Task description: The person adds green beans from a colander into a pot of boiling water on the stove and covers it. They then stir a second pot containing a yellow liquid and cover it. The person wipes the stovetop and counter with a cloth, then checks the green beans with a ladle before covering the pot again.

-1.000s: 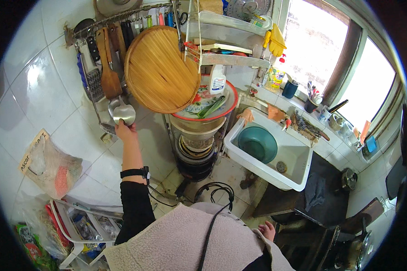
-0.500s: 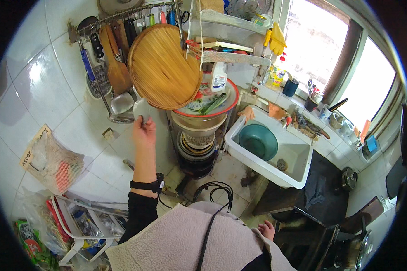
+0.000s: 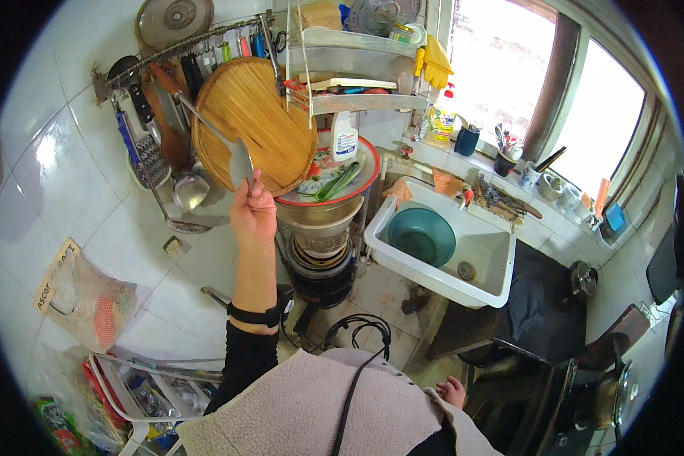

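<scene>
My left hand (image 3: 252, 215) is raised in front of the wall and pinches the blade end of a metal spatula (image 3: 241, 161). The spatula's thin shaft slants up and left across a round wooden board (image 3: 243, 114), with its wooden handle toward the hanging rail (image 3: 197, 45). Beside it hang a ladle (image 3: 191, 190), a grater (image 3: 150, 163) and a wooden spatula (image 3: 171, 129). Low at the right edge of my beige apron (image 3: 334, 399), my right hand (image 3: 452, 391) shows only in part. Its fingers are loosely bent and apart, with nothing visible in them.
A red-rimmed basin (image 3: 349, 190) with green leaves and a white spray bottle (image 3: 345, 137) stands on stacked pots behind the board. To its right is a white sink (image 3: 482, 285) holding a green basin (image 3: 425, 235). A black cable (image 3: 357, 319) lies coiled on the floor.
The spatula has come away from among the hanging tools and now tilts across the wooden board in my left hand. The whole view has shifted slightly; my right hand stays low.
</scene>
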Tool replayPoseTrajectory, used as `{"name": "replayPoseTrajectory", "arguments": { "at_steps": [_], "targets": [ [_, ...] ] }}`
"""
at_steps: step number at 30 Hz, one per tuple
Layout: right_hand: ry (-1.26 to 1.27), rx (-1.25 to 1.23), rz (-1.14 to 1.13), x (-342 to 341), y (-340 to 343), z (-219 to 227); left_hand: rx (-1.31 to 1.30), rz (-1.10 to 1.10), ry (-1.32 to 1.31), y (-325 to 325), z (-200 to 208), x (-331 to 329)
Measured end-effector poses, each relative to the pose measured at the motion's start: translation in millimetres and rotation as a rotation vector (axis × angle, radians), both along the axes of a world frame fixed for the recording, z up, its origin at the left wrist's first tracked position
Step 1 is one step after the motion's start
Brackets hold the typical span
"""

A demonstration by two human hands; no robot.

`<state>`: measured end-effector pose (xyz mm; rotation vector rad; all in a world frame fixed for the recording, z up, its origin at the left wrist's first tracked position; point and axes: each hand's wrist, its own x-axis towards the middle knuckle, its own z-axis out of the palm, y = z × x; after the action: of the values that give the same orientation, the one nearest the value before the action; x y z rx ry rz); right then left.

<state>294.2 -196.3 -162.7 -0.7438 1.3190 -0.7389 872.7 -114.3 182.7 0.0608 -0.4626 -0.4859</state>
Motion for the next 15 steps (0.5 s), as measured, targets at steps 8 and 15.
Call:
{"name": "replayPoseTrajectory", "arguments": {
  "at_steps": [8, 15],
  "targets": [
    [0.003, 0.005, -0.002, -10.3, 9.8, -21.3, 0.349, 0.608, -0.129, -22.4, 9.0, -22.7],
    [0.033, -0.126, -0.061, -10.0, 30.0, 7.2, 0.4, 0.867, -0.396, -50.3, -10.8, -49.9]
  ]
}}
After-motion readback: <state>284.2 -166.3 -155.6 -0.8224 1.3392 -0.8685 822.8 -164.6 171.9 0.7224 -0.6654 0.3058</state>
